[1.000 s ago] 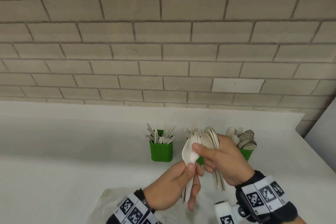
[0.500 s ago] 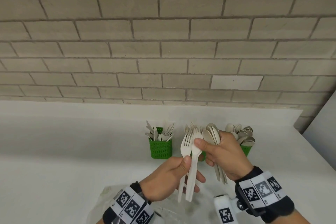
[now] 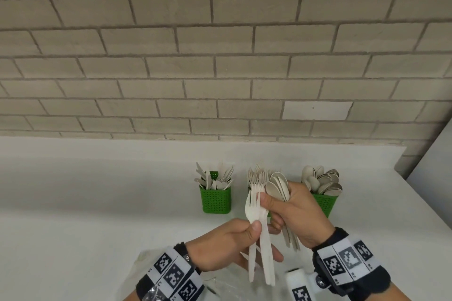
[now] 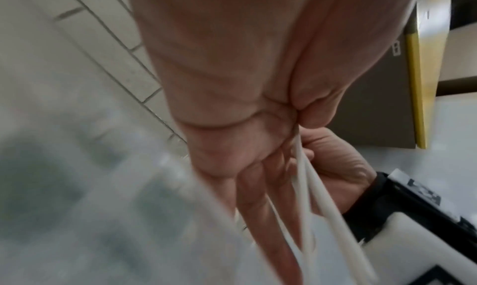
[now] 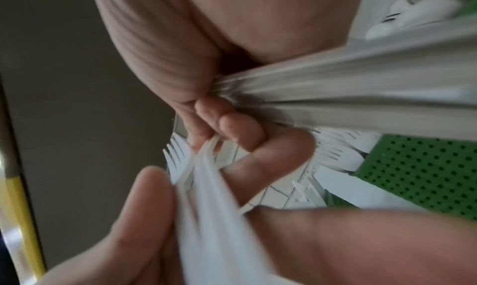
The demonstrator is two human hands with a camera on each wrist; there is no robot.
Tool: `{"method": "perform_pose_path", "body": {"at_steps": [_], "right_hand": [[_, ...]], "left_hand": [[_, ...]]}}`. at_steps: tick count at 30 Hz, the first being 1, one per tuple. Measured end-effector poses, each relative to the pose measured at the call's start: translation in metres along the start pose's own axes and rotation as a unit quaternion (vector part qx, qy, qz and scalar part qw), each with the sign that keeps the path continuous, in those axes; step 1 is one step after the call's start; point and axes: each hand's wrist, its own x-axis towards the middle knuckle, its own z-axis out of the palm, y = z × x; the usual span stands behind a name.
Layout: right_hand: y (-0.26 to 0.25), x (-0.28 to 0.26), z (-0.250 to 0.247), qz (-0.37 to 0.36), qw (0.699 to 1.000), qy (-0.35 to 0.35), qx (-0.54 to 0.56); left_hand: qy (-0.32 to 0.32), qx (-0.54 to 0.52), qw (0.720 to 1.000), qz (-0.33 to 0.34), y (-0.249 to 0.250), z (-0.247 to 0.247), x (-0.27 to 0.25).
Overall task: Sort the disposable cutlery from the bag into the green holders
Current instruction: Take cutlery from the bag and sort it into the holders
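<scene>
**Forks and spoons held above the bag**

The left hand (image 3: 227, 244) pinches white forks (image 3: 256, 217) by their necks. The right hand (image 3: 298, 212) grips a bundle of spoons (image 3: 277, 184), its thumb touching the fork heads. Three green holders (image 3: 216, 199) stand beyond both hands on the tabletop (image 3: 97, 203); the clear bag (image 3: 220, 283) lies beneath the wrists.

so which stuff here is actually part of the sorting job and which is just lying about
Part of the job:
- forks, gripped by the left hand
- spoons, bunched in the right hand
- left green holder, holding knives
- middle holder, mostly hidden, holding forks
- right green holder, holding spoons
- plastic bag

Just there:
- white counter
- brick wall
</scene>
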Motion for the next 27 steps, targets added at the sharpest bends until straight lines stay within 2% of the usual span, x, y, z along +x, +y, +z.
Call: {"method": "perform_pose_path", "body": {"at_steps": [2,7,11,15,20,24,27], "right_hand": [[0.003,-0.001,0.003,-0.008,1.000,-0.002,-0.002],[0.002,-0.007,0.008,-0.003,0.996,-0.048,0.075],[0.005,-0.008,0.006,-0.001,0.992,-0.083,0.099],[0.005,-0.007,-0.004,-0.001,0.992,-0.089,0.092],[0.001,-0.016,-0.017,-0.016,0.989,-0.119,0.090],[-0.003,-0.024,-0.024,-0.010,0.978,-0.175,0.111],[-0.001,-0.023,-0.026,-0.008,0.983,-0.155,0.095]], "left_hand": [[-0.003,0.012,1.000,0.001,-0.002,-0.001,0.000],[-0.008,-0.039,0.999,0.006,0.001,-0.001,-0.004],[0.012,-0.088,0.996,0.009,-0.003,0.003,-0.002],[0.049,-0.103,0.993,0.027,-0.009,0.012,0.003],[0.108,-0.009,0.993,0.038,-0.026,0.021,0.011],[0.060,0.011,0.998,0.022,-0.025,0.021,0.013],[0.025,-0.036,0.999,0.026,-0.023,0.020,0.015]]}}
